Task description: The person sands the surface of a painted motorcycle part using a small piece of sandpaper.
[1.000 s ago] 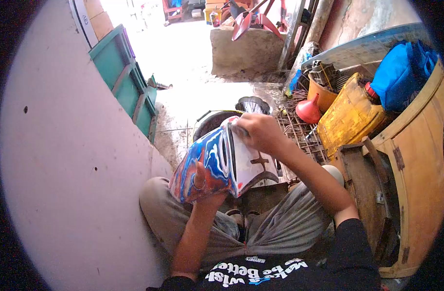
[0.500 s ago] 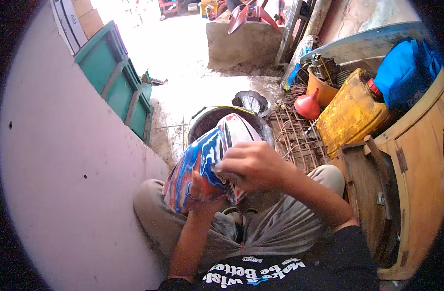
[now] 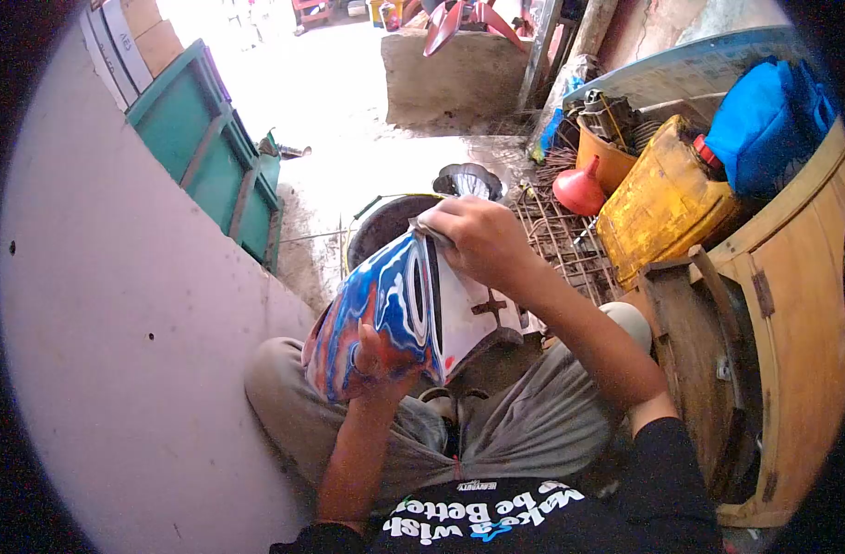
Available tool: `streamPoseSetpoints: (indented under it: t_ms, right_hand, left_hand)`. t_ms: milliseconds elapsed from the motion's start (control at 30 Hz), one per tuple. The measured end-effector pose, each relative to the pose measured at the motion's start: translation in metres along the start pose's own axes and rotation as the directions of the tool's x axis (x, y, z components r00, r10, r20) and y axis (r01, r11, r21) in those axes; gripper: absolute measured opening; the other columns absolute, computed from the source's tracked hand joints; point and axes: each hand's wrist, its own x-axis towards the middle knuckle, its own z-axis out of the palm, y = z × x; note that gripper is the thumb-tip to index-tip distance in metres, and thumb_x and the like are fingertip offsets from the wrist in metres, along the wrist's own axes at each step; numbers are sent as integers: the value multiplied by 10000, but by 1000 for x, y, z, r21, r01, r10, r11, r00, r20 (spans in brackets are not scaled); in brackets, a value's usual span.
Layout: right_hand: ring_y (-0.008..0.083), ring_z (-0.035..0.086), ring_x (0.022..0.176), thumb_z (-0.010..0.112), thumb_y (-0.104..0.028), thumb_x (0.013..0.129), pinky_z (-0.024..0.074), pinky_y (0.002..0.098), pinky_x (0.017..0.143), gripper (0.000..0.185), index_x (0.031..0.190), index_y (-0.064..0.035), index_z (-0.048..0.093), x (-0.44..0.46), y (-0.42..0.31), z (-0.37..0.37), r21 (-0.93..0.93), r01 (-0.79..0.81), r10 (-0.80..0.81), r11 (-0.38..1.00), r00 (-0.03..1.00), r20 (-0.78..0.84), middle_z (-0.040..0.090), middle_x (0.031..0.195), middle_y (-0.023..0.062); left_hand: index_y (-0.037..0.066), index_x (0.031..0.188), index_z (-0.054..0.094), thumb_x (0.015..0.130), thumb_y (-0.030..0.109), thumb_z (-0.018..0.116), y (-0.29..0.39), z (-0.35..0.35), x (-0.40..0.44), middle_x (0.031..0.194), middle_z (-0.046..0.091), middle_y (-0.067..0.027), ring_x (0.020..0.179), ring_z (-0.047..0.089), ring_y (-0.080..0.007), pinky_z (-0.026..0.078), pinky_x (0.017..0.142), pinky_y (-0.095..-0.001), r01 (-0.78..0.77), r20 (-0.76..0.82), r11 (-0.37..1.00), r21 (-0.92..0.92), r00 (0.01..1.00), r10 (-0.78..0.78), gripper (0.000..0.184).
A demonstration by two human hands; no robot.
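A curved painted plastic panel (image 3: 399, 286), swirled in blue, orange and white with a white side face, rests tilted over my lap; it looks like a motorcycle body panel. My left hand (image 3: 381, 355) grips its lower part, thumb on the painted face and the other fingers partly hidden. At the panel's top edge, my right hand (image 3: 478, 235) is closed and pinches a small grey folded piece (image 3: 424, 225), apparently sandpaper, against the surface. Behind the panel stands a dark bucket (image 3: 371, 238) with a yellow handle, partly covered.
A dark scalloped basin (image 3: 468, 182) sits beyond the bucket. To the right are a metal grid (image 3: 561, 240), a red funnel (image 3: 580, 189), a yellow jerrycan (image 3: 658, 203) and a wooden frame (image 3: 787, 305). A pale wall panel (image 3: 136, 305) runs along my left.
My right hand has moved up along the panel's ridge to its top edge. The panel has turned, showing more of its white side. My left hand keeps its hold.
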Motion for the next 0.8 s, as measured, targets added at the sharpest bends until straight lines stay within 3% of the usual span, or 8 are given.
streamPoseSetpoints:
  t_ms: [133,233,300,333,500,633,700,800]
  right_hand:
    - [282,730,914,712,-134,851,590,435,787,174,1022,-141,743,-15,-38,-19,172,84,-110,982,982,151,727,959,81]
    - [278,729,902,743,-158,827,590,426,790,210,1037,-141,748,-19,-37,-12,248,94,-120,964,989,90,726,934,79]
    - [276,730,894,740,-157,834,589,428,800,202,1036,-149,748,-5,-10,-7,-72,-34,40,997,995,93,726,923,71]
    - [265,730,888,732,-144,836,587,436,806,181,1016,-155,744,1,-1,-4,7,-13,13,1000,1000,-6,724,915,64]
    - [244,733,871,716,-134,849,596,393,764,152,994,-175,738,-15,-48,-29,134,197,-217,971,964,153,725,915,40]
    - [266,728,873,732,-192,867,590,416,772,122,985,-169,752,2,0,-4,-34,48,-46,998,998,52,732,934,63]
    - [279,723,877,739,-194,862,587,426,777,110,966,-161,752,9,11,0,70,-15,12,997,999,45,724,929,67]
    - [281,724,867,743,-168,860,586,424,772,115,974,-162,754,-8,-22,-14,103,123,-134,987,985,107,717,918,59]
  left_hand:
    - [39,1583,330,867,703,699,-7,-19,2,1493,538,-152,1316,591,-312,578,1012,-459,-5,-13,999,-54,1000,4,1044]
    - [34,1577,335,867,705,697,3,-6,1,1489,540,-162,1309,598,-314,599,978,-442,48,-24,984,-170,998,-53,1042]
    - [35,1575,335,861,715,692,-6,-25,9,1479,547,-166,1289,612,-308,601,970,-434,28,62,992,-120,998,-21,1048]
    - [37,1576,332,862,713,692,-7,-22,9,1479,546,-166,1289,612,-308,598,976,-438,24,52,993,-115,998,-18,1047]
    - [50,1586,315,869,702,691,-1,-13,5,1481,542,-165,1293,608,-311,572,1019,-460,-16,-1,995,-101,1000,16,1039]
    - [72,1604,286,872,692,697,1,-12,2,1506,523,-155,1327,578,-326,516,1089,-504,33,7,993,-116,999,-33,1043]
    - [73,1603,293,872,692,697,-10,-25,1,1513,519,-150,1332,575,-325,517,1084,-507,41,-16,982,-185,999,-45,1039]
    - [89,1612,272,893,665,694,-6,-21,4,1513,518,-149,1331,574,-322,533,1071,-497,-5,11,982,-188,1000,7,1014]
